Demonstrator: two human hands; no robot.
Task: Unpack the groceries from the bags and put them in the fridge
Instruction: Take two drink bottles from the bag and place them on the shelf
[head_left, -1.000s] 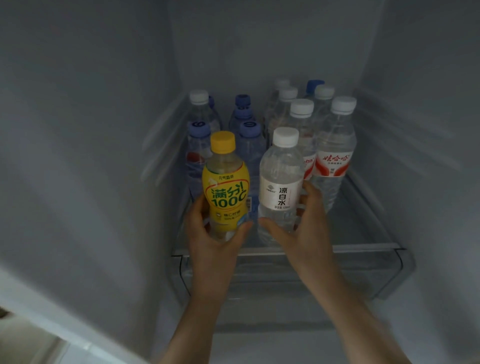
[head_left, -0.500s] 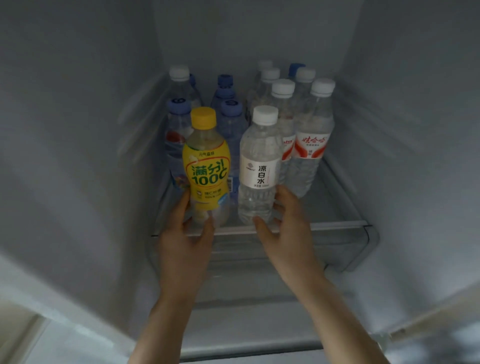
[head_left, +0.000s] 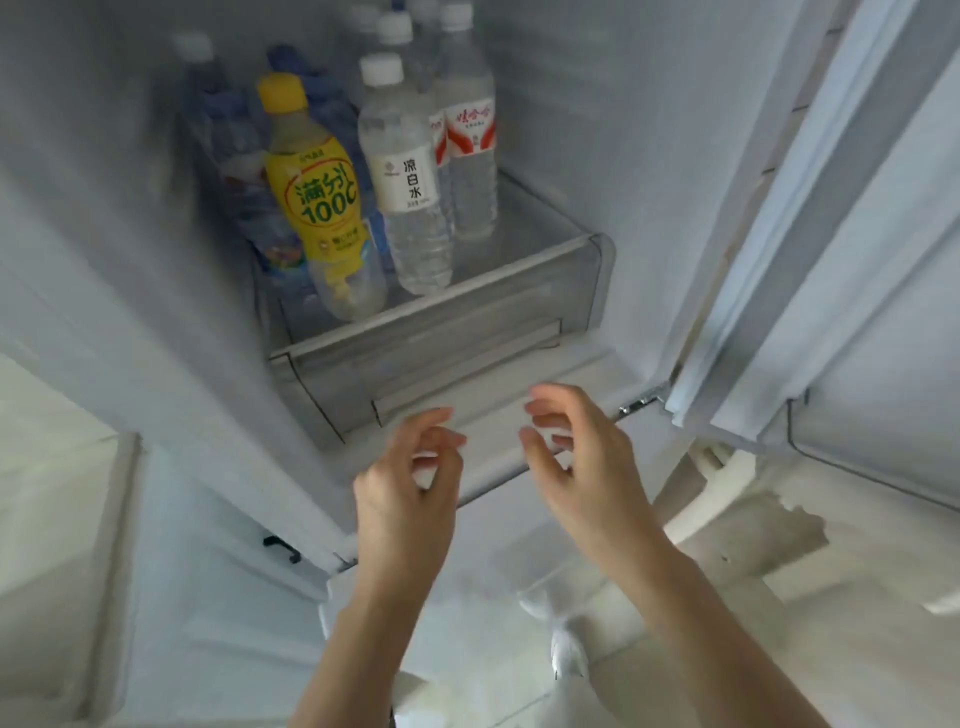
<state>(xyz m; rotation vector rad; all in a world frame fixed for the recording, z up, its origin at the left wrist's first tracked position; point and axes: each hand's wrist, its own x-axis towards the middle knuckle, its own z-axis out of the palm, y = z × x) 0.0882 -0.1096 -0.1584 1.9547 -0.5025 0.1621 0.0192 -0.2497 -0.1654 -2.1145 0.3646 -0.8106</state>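
Observation:
A yellow-labelled drink bottle (head_left: 322, 208) with a yellow cap stands at the front left of the clear fridge drawer (head_left: 447, 338). Beside it on the right stands a clear water bottle (head_left: 410, 187) with a white cap and white label. Behind them are several more water bottles (head_left: 470, 150), some with blue caps. My left hand (head_left: 410, 478) and my right hand (head_left: 576, 457) hover in front of the drawer, below the bottles. Both hold nothing, with fingers loosely curled and apart.
The fridge door (head_left: 857, 234) stands open on the right. The fridge's left wall (head_left: 104, 234) runs close beside the drawer. A white plastic bag (head_left: 566, 639) lies on the pale floor below my arms.
Both hands let go of the yellow bottle and the water bottle and drew back out of the drawer. The bottles now stand on their own. The view has tilted down and to the right.

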